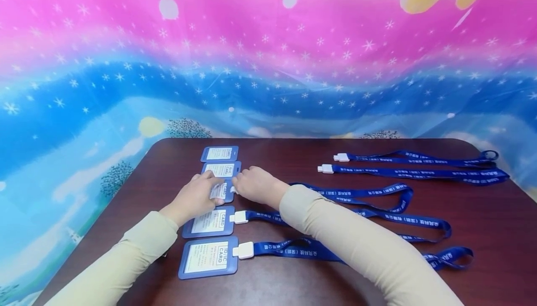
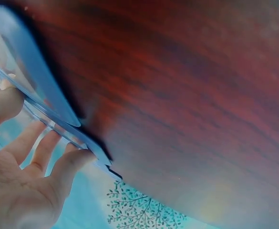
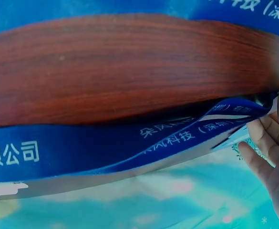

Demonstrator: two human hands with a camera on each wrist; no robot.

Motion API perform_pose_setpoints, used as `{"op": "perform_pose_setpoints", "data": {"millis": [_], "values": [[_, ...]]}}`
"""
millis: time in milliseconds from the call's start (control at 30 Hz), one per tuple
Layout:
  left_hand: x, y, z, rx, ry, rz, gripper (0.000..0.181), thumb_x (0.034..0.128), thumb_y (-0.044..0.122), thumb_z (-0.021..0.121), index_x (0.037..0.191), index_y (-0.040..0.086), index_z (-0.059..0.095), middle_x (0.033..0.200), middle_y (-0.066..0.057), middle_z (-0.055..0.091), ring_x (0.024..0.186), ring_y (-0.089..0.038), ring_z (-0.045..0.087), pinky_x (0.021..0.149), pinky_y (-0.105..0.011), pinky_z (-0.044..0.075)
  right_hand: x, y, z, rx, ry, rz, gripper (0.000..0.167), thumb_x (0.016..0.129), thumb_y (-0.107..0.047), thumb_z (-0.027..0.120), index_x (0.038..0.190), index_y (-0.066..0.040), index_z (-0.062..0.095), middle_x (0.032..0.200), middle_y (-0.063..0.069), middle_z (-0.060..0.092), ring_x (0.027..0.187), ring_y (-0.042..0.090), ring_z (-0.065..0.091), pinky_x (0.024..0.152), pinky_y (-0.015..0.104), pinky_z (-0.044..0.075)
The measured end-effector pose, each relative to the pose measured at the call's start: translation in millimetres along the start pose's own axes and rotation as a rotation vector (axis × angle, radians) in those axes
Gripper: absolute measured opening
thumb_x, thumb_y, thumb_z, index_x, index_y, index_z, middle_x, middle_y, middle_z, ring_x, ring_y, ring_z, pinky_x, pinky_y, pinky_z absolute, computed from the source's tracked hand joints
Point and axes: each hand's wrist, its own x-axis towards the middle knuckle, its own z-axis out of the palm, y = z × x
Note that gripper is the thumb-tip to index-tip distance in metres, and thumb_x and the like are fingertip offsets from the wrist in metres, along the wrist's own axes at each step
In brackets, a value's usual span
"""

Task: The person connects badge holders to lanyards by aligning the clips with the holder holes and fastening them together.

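Observation:
My left hand holds the third blue card holder from the back, thumb on its near edge and fingers over its far part. In the left wrist view the thumb and fingers of the left hand lie about a holder's edges. At that holder's right end my right hand pinches the white clip of a blue lanyard; whether the clip is joined to the holder cannot be told. In the right wrist view the right hand has its fingers curled at the end of the blue strap.
Two holders with lanyards clipped on lie nearer, the front one at the table's near side. Two holders without lanyards, the farthest one included, lie behind. Two loose lanyards stretch across the back right of the brown table.

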Motion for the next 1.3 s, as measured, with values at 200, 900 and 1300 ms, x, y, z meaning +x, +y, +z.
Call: {"op": "perform_pose_setpoints", "data": {"millis": [200,900,1300], "values": [[2.2,1.4,-1.8,-0.023,-0.009,-0.015,0.056,0.0836,0.018,0.081,0.134,0.003,0.061,0.132,-0.02,0.053,0.107,-0.034,0.05,0.089,-0.048,0.051,-0.8,2.3,-2.8,-0.046,-0.005,-0.021,0.029,0.105,-0.027,0.051,0.127,-0.011,0.062,0.11,0.002,0.069,0.096,0.014,0.066,0.088,0.028,0.053],[-1.6,2.6,-5.5,-0.045,0.005,-0.018,0.054,0.0839,0.014,0.08,0.134,0.004,0.061,0.124,-0.016,0.055,0.105,-0.031,0.049,0.089,-0.044,0.05,2.7,-1.2,-7.6,0.031,-0.013,0.001,0.033,0.102,-0.027,0.058,0.13,-0.01,0.06,0.114,0.003,0.069,0.102,0.014,0.065,0.09,0.028,0.052],[-2.0,6.1,-8.3,-0.016,-0.079,-0.042,0.052,0.0838,0.021,0.081,0.131,0.009,0.064,0.122,-0.011,0.057,0.107,-0.027,0.055,0.092,-0.045,0.052,-12.7,5.8,-10.7,0.215,-0.008,0.02,0.033,0.1,-0.034,0.061,0.125,-0.015,0.068,0.111,-0.001,0.07,0.098,0.014,0.065,0.089,0.029,0.052]]}}
